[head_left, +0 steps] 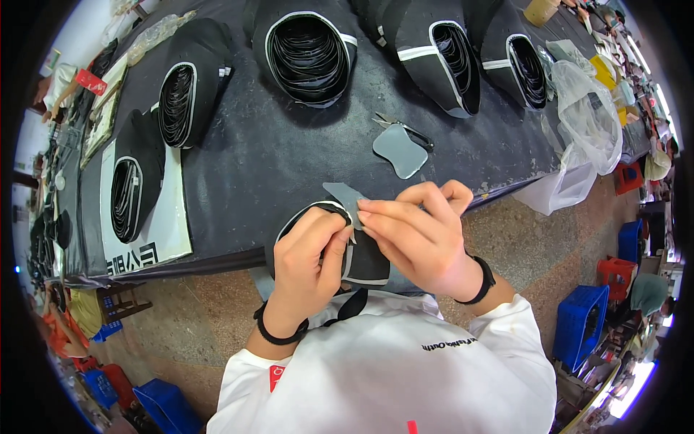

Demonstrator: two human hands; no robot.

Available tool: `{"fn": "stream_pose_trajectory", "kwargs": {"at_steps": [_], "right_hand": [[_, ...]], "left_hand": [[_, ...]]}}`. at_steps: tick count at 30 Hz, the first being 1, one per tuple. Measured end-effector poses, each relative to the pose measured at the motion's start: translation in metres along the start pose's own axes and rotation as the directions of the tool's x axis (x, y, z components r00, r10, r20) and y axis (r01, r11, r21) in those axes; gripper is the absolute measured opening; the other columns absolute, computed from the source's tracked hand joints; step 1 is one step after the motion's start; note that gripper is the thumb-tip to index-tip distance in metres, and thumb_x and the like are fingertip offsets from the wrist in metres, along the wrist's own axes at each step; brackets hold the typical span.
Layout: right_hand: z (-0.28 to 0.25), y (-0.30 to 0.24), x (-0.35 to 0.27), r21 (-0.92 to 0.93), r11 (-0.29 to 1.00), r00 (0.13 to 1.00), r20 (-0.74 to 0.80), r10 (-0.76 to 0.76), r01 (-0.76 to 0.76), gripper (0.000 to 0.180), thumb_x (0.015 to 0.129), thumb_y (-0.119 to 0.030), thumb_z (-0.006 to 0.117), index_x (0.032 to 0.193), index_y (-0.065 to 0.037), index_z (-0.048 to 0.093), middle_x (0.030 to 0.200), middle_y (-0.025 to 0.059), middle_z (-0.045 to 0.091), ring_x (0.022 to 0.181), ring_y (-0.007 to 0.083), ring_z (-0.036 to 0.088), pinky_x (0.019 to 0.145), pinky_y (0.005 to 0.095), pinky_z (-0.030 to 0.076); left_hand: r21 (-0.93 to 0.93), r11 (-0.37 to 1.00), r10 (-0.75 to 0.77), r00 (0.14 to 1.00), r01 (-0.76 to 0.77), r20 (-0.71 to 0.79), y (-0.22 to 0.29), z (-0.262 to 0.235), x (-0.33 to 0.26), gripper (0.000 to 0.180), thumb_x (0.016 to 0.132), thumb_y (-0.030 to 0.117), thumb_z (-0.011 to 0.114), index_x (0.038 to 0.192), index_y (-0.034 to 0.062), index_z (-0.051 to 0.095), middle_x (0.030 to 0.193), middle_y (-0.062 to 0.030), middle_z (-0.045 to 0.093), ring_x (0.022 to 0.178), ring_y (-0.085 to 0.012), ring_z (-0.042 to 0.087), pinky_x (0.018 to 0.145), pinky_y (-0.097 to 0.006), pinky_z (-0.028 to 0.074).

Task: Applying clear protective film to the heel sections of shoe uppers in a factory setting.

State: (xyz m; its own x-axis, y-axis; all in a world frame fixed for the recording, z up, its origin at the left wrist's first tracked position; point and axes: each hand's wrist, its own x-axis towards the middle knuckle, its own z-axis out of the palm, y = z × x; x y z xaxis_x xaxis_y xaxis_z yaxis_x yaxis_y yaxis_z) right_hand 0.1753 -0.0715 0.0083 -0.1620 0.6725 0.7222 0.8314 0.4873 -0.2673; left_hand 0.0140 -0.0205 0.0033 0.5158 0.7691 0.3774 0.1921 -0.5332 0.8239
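At the table's near edge, my left hand [309,249] pinches the edge of a black shoe upper [367,266] with light trim. My right hand [425,235] grips a thin grey pad [345,194] between thumb and fingers, held against the trimmed edge of the upper. Both hands are closed, with their fingertips almost meeting. Part of the upper is hidden behind my left hand. Just beyond my right hand lies another grey pad [400,150], curved in at the sides. Thread snips [416,136] with black handles rest against its far side.
Nested stacks of black uppers stand along the far side, including a middle stack [307,58] and a right stack [441,65]. A left stack [130,181] sits on a white sheet [177,210]. A clear plastic bag [585,123] hangs over the right edge. Blue crates [580,325] stand on the floor.
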Motion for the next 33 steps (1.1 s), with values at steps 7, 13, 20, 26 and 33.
{"fn": "stream_pose_trajectory", "kwargs": {"at_steps": [7, 13, 20, 26, 33], "right_hand": [[0.004, 0.002, -0.004, -0.030, 0.993, 0.993, 0.023, 0.115, -0.114, 0.024, 0.058, -0.007, 0.066, 0.080, -0.010, 0.058, 0.083, -0.0036, 0.061, 0.072, 0.0144, 0.051, 0.071, 0.0338, 0.026], [-0.001, 0.010, -0.004, 0.322, 0.896, 0.951, 0.147, 0.271, -0.305, 0.020, 0.064, -0.004, 0.065, 0.080, -0.012, 0.055, 0.083, -0.0058, 0.060, 0.078, 0.0139, 0.050, 0.076, 0.0315, 0.026], [-0.013, 0.032, -0.014, 0.948, -0.121, 0.841, 0.316, 0.440, -0.293, 0.007, 0.091, -0.009, 0.041, 0.097, -0.006, 0.044, 0.095, 0.0067, 0.050, 0.074, 0.0108, 0.048, 0.069, 0.0237, 0.037], [-0.092, 0.102, -0.088, 1.000, -0.010, 0.254, 0.005, 0.967, 0.021, 0.003, 0.085, -0.006, 0.053, 0.082, -0.005, 0.054, 0.072, 0.0033, 0.054, 0.057, 0.0082, 0.049, 0.050, 0.0185, 0.042], [-0.208, 0.289, -0.266, 0.253, 0.407, 0.009, -0.840, 0.542, -0.878, 0.016, 0.075, -0.002, 0.059, 0.089, 0.005, 0.059, 0.078, 0.0107, 0.063, 0.068, 0.0157, 0.060, 0.065, 0.0249, 0.049]], "left_hand": [[0.007, 0.997, 0.072, 0.997, -0.072, 0.030, -0.001, 0.003, -0.001, 0.006, 0.075, -0.006, 0.056, 0.081, -0.0035, 0.055, 0.070, -0.0115, 0.053, 0.056, -0.0206, 0.051, 0.051, -0.026, 0.040], [-0.368, 0.879, -0.317, 0.948, 0.303, 0.022, 0.002, 0.005, -0.006, 0.004, 0.078, -0.001, 0.060, 0.079, -0.0035, 0.057, 0.068, -0.0041, 0.057, 0.059, -0.0097, 0.052, 0.052, -0.022, 0.041], [-0.538, 0.773, -0.418, 0.908, 0.336, -0.034, 0.011, 0.010, -0.008, 0.021, 0.077, 0.007, 0.064, 0.089, -0.0102, 0.060, 0.080, -0.0054, 0.061, 0.074, -0.0094, 0.054, 0.068, -0.022, 0.043], [-0.734, 0.617, -0.466, 0.883, 0.282, -0.053, 0.009, 0.001, -0.005, 0.027, 0.077, 0.012, 0.058, 0.093, -0.0086, 0.056, 0.089, -0.0135, 0.061, 0.082, -0.0180, 0.058, 0.078, -0.028, 0.044], [-0.924, 0.277, -0.428, 0.895, 0.262, 0.126, 0.004, -0.009, -0.005, 0.037, 0.079, 0.010, 0.050, 0.113, -0.0045, 0.044, 0.110, -0.0177, 0.053, 0.101, -0.0280, 0.054, 0.089, -0.040, 0.043]]}}
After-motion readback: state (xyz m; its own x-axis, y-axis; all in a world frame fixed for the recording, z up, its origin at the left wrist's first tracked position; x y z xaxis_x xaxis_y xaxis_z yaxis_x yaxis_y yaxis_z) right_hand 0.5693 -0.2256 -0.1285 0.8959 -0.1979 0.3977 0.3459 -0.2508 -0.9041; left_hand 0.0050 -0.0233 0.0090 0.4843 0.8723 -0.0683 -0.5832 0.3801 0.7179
